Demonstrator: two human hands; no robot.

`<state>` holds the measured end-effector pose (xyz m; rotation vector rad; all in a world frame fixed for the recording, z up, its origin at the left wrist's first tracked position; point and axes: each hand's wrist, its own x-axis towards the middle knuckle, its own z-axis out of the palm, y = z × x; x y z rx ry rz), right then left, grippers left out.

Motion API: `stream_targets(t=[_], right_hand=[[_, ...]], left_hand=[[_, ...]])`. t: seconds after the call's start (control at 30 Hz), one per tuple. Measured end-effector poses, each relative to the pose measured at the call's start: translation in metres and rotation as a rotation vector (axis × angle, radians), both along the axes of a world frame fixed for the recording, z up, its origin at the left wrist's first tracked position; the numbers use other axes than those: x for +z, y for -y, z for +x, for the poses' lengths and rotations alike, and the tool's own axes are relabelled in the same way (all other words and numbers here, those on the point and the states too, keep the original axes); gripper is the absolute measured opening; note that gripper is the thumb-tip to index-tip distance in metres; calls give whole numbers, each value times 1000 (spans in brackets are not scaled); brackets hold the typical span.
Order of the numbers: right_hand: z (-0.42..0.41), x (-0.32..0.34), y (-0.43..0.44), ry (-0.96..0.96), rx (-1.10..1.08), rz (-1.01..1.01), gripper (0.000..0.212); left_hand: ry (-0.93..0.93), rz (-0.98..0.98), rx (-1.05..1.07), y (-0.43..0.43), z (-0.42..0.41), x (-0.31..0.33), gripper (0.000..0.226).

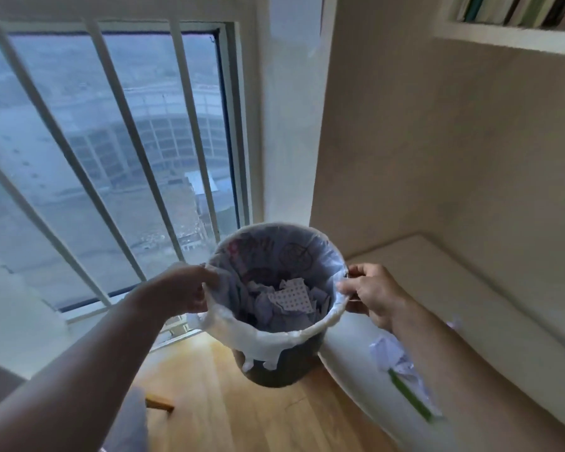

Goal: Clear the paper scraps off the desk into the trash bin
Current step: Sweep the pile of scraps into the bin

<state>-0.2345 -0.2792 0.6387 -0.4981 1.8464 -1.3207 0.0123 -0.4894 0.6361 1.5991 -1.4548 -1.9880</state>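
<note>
- Two hands grip our trash bin (276,370) by its rim, held up in the air above the wood floor (216,402).
- Left hand (185,293) pinches the rim and white liner (258,340) on the left side; right hand (371,293) clamps the right side.
- Paper scraps (291,300) sit inside the bin, one dotted.
- More crumpled scraps (395,357) lie on the white counter (490,324) at right, below our right forearm, beside a green strip (411,399).
</note>
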Motion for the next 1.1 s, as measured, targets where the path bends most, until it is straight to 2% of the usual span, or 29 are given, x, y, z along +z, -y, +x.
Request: stream_targets(t=[0.27,0.43,0.53,0.6,0.73,0.8,0.83,0.9,0.97,1.03,1.1], right_hand=[[76,-84,25,136,49,87,25],[96,-134,20,149,28,181,24],[100,-156,5,131,97,266,26],[90,-162,-7,-45,156,321,38],[33,-144,-39,-645,157,336,47],[-10,-135,-59,-928,166,418,61],[-34,-132,-70,-1006,158,488,71],[-78,-131,-95,-1005,116,646,93],[-115,-136,-118,-877,100,762,110],[-139,-146,-133,-768,128,788,119],[-151,-161,-140,-711,149,752,117]], left_hand=[[66,-18,-17,-1,89,-35,6],[151,-7,2,-18,102,-75,11],[193,-2,1,-29,105,-97,12],[226,-7,-1,-38,102,-113,17],[316,-35,-48,-60,88,-145,16],[350,-52,-80,-71,79,-159,13],[353,-46,-90,-76,74,-166,14],[337,-11,-106,-86,62,-177,19],[331,10,-128,-95,50,-185,21],[341,18,-158,-104,37,-191,17],[347,30,-179,-111,24,-195,13]])
